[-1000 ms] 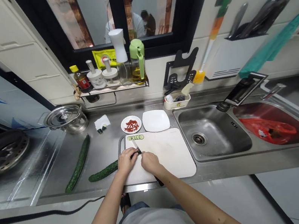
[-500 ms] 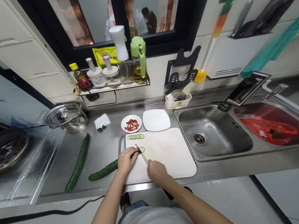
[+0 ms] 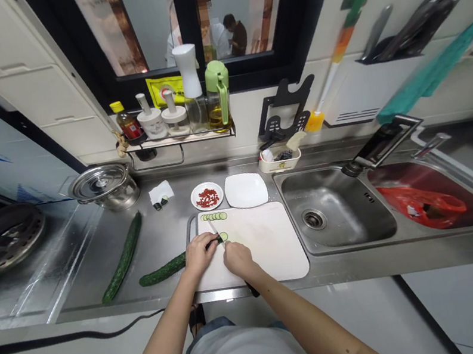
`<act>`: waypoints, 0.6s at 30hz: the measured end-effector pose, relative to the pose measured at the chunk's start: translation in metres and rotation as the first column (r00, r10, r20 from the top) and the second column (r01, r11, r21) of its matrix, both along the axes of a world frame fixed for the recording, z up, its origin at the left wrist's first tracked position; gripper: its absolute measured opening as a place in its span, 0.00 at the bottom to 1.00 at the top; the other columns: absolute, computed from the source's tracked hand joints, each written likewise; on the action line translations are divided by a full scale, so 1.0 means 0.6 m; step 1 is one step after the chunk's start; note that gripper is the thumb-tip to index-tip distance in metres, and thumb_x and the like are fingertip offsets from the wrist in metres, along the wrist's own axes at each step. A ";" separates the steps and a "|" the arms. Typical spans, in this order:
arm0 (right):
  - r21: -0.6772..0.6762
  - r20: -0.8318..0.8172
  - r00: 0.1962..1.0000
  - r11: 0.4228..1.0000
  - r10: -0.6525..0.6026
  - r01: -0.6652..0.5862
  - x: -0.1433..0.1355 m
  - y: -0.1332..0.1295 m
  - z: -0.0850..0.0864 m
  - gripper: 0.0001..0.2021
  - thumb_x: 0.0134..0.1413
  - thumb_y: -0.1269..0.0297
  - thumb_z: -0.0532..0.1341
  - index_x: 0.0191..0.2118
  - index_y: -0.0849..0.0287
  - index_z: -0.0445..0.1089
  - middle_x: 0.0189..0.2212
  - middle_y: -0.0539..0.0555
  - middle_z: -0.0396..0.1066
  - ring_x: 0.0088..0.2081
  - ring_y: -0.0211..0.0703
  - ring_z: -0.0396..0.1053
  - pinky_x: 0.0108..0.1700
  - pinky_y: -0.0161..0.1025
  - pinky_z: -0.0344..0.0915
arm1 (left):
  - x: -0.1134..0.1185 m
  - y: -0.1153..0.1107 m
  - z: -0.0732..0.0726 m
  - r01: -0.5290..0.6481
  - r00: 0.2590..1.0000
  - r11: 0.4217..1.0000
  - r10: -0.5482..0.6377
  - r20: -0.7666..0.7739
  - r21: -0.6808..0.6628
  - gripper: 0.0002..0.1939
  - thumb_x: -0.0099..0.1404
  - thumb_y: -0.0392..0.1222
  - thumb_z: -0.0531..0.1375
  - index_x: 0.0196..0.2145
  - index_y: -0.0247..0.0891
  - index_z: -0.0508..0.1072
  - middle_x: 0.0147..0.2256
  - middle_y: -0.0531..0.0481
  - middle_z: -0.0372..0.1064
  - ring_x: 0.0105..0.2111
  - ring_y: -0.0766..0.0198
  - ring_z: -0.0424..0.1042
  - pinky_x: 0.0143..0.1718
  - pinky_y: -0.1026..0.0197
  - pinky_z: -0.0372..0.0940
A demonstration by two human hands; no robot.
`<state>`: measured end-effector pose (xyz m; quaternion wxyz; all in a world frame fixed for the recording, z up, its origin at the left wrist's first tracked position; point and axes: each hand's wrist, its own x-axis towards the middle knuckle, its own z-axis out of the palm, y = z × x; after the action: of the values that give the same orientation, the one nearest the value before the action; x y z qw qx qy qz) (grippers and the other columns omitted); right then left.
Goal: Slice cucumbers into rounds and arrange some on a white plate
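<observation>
My left hand [image 3: 201, 253] is closed over the end of a cucumber [image 3: 164, 270], which reaches from the steel counter onto the white cutting board [image 3: 266, 244]. In my right hand [image 3: 238, 260] is a knife [image 3: 213, 227], its blade at the cucumber's end close by my left fingertips. One pale round slice [image 3: 223, 236] stands or lies at the blade; I cannot tell whether it is fully cut off. A row of cucumber slices [image 3: 214, 217] overlaps along the board's upper left edge. The knife's handle is mostly hidden in my fist.
Behind the board are a plate of chopped red pieces [image 3: 207, 196] and a white square plate [image 3: 246, 190]. Another cucumber [image 3: 123, 259] lies at left near a lidded steel pot [image 3: 104, 187]. Cucumber ends sit by a white tissue [image 3: 161, 191]. A double sink [image 3: 337, 208] is at right.
My right hand has moved a little left and up, pushing the knife forward so its tip reaches nearer the slice row. My left hand stays on the cucumber.
</observation>
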<state>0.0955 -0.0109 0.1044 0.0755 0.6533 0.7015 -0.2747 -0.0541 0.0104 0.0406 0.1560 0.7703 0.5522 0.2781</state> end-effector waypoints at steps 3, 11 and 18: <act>0.043 -0.015 1.000 0.999 0.003 -0.002 -0.001 0.000 -0.004 0.15 0.60 0.71 0.49 0.49 0.65 0.67 0.42 0.65 0.73 0.46 0.46 0.71 0.45 0.38 0.62 | 0.001 -0.001 0.002 -0.003 1.000 1.000 0.003 0.002 0.003 0.10 0.64 0.42 0.57 0.41 0.45 0.76 0.43 0.50 0.74 0.44 0.61 0.71 0.46 0.58 0.66; 0.053 -0.011 0.999 0.998 0.033 -0.032 0.013 -0.025 -0.013 0.16 0.58 0.74 0.47 0.47 0.65 0.67 0.38 0.64 0.74 0.45 0.48 0.71 0.42 0.38 0.63 | 0.000 0.000 -0.004 -0.010 1.000 1.000 0.010 -0.008 0.002 0.11 0.64 0.43 0.57 0.42 0.45 0.76 0.43 0.51 0.74 0.44 0.61 0.71 0.46 0.58 0.66; -0.035 0.024 0.999 0.999 0.025 -0.024 0.027 -0.050 -0.002 0.15 0.58 0.74 0.48 0.46 0.65 0.67 0.39 0.64 0.73 0.45 0.48 0.71 0.41 0.38 0.62 | 0.000 -0.001 -0.002 -0.014 1.000 1.000 0.014 -0.021 -0.005 0.10 0.64 0.43 0.57 0.42 0.46 0.76 0.43 0.51 0.74 0.44 0.60 0.71 0.46 0.57 0.66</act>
<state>0.1115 -0.0408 0.1030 0.0989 0.6465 0.7037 -0.2776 -0.0543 0.0097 0.0394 0.1502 0.7688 0.5599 0.2698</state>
